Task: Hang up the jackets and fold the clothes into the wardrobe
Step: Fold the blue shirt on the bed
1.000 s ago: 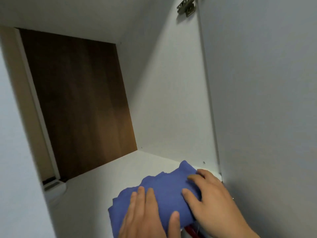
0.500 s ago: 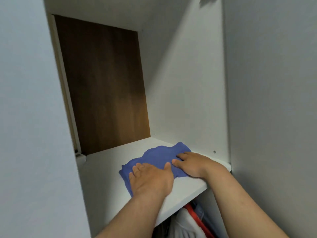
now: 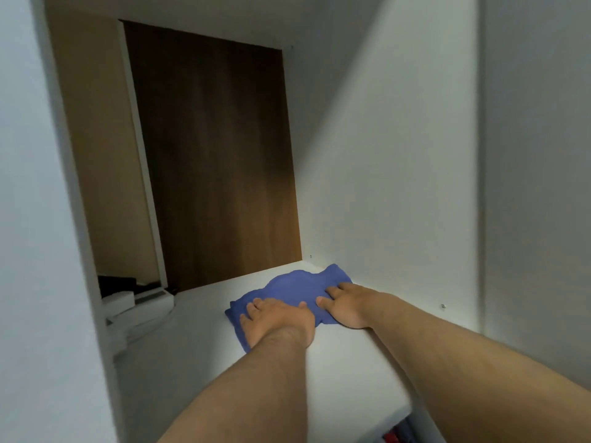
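A view from head height looks into a white wardrobe compartment; two bare forearms reach in from the bottom of the frame toward its centre. A folded blue garment (image 3: 295, 287) lies flat on the white shelf (image 3: 345, 375), a little below and right of the middle of the picture; its far right corner sits close against the white side wall (image 3: 399, 187), and its far edge stops short of the back of the compartment.

The left hand (image 3: 278, 324) rests palm down on the near left part of the garment; its fingers are spread and nearly straight, pressing on the cloth and gripping nothing. The right hand (image 3: 345, 306) lies just beside it, to the right, also palm down on the garment; its fingers are extended flat toward the upper left, and the hand holds nothing. The two thumbs come near each other over the blue cloth.

A dark brown wood-grain panel (image 3: 217, 161) fills the back of the compartment, across the upper centre of the frame; a lighter tan strip (image 3: 96, 155) stands to its left. At centre left, beside the shelf, sit some white boxy objects (image 3: 137, 306) with something black behind them; what they are cannot be told. A pale panel (image 3: 35, 251) covers the left edge of the frame. A small metal pin (image 3: 442, 306) shows on the right wall; in the lower right corner, under the shelf, a bit of red and dark fabric (image 3: 396, 434) peeks out.
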`<state>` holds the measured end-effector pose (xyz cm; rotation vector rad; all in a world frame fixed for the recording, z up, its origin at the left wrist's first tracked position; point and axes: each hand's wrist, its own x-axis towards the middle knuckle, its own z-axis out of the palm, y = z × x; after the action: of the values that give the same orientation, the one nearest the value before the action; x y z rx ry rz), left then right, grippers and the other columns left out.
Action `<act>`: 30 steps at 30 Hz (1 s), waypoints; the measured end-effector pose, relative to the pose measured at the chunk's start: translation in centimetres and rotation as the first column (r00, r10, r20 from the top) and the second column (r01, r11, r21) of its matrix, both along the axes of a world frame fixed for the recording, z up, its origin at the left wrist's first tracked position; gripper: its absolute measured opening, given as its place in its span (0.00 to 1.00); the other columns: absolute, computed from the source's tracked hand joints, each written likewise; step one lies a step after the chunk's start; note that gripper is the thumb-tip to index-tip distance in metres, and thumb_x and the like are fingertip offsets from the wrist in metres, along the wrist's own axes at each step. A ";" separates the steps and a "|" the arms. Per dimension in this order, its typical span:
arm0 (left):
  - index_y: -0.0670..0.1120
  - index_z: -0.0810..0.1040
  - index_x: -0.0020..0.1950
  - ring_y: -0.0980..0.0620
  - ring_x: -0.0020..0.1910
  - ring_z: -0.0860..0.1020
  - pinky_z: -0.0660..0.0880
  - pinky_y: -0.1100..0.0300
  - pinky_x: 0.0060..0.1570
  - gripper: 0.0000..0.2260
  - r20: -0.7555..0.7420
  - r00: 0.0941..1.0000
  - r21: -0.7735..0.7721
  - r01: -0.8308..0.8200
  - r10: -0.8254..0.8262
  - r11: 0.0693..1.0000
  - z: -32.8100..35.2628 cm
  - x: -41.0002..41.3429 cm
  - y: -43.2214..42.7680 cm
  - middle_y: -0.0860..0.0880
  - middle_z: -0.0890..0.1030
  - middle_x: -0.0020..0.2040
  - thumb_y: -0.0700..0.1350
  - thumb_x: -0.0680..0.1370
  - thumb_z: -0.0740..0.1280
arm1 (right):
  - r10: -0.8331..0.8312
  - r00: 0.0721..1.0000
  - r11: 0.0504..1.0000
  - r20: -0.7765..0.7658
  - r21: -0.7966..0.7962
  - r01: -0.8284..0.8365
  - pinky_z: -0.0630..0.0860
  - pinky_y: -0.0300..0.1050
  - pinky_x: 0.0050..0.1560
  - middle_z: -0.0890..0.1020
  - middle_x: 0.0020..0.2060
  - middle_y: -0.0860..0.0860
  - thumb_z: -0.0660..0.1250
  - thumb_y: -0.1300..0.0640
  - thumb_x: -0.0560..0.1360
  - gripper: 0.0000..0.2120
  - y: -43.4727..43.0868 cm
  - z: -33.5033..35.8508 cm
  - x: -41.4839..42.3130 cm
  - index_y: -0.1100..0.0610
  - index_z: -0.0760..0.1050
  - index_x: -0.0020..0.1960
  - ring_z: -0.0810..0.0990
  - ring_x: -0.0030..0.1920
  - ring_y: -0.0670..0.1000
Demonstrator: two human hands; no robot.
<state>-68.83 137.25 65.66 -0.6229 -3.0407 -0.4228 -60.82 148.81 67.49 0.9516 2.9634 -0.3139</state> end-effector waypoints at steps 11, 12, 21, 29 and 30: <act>0.43 0.46 0.80 0.45 0.79 0.49 0.47 0.49 0.77 0.39 0.010 1.000 -0.037 -0.014 0.014 0.999 -0.4 -8.4 4.0 0.45 0.49 0.81 0.67 0.78 0.47 | 0.059 0.998 0.995 0.017 0.082 -0.060 0.59 0.53 0.75 0.60 0.76 0.56 0.42 0.38 0.82 0.31 5.7 -1.2 -8.2 0.52 0.54 0.79 0.62 0.74 0.57; 0.43 0.46 0.80 0.45 0.79 0.49 0.47 0.49 0.77 0.39 0.014 1.000 -0.039 -0.014 0.014 0.999 -0.1 -8.9 4.4 0.45 0.49 0.81 0.67 0.78 0.47 | 0.061 0.998 0.994 0.018 0.090 -0.063 0.59 0.53 0.75 0.60 0.76 0.56 0.42 0.38 0.82 0.30 6.1 -1.1 -8.9 0.51 0.53 0.79 0.62 0.74 0.57; 0.41 0.47 0.80 0.45 0.79 0.48 0.45 0.49 0.76 0.38 -0.022 0.999 -0.052 -0.039 0.037 0.998 0.2 -12.1 6.3 0.44 0.48 0.81 0.66 0.79 0.45 | 0.106 0.994 0.991 0.022 0.085 -0.108 0.57 0.55 0.76 0.55 0.78 0.58 0.43 0.40 0.83 0.29 8.9 -0.7 -13.5 0.51 0.50 0.80 0.57 0.77 0.60; 0.41 0.48 0.80 0.44 0.79 0.49 0.47 0.48 0.76 0.38 -0.009 0.998 -0.135 -0.067 0.066 0.989 0.1 -14.7 7.1 0.44 0.49 0.80 0.66 0.79 0.45 | 0.158 0.924 0.939 -0.348 -0.237 -0.250 0.65 0.19 0.46 0.46 0.78 0.64 0.42 0.62 0.85 0.23 8.5 -1.1 -15.9 0.72 0.43 0.76 0.45 0.79 0.56; 0.41 0.49 0.80 0.44 0.79 0.49 0.48 0.48 0.76 0.38 -0.003 0.998 -0.137 -0.069 0.070 0.988 0.0 -14.8 7.2 0.44 0.49 0.80 0.67 0.78 0.45 | 0.098 0.946 0.938 -0.310 -0.289 -0.191 0.67 0.22 0.54 0.50 0.78 0.63 0.43 0.59 0.85 0.23 8.7 -1.0 -16.0 0.69 0.46 0.77 0.49 0.79 0.56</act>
<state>-83.63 144.47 65.68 -0.5190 -3.1015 -0.2132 -76.86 157.47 66.46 0.6941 3.0724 -0.9681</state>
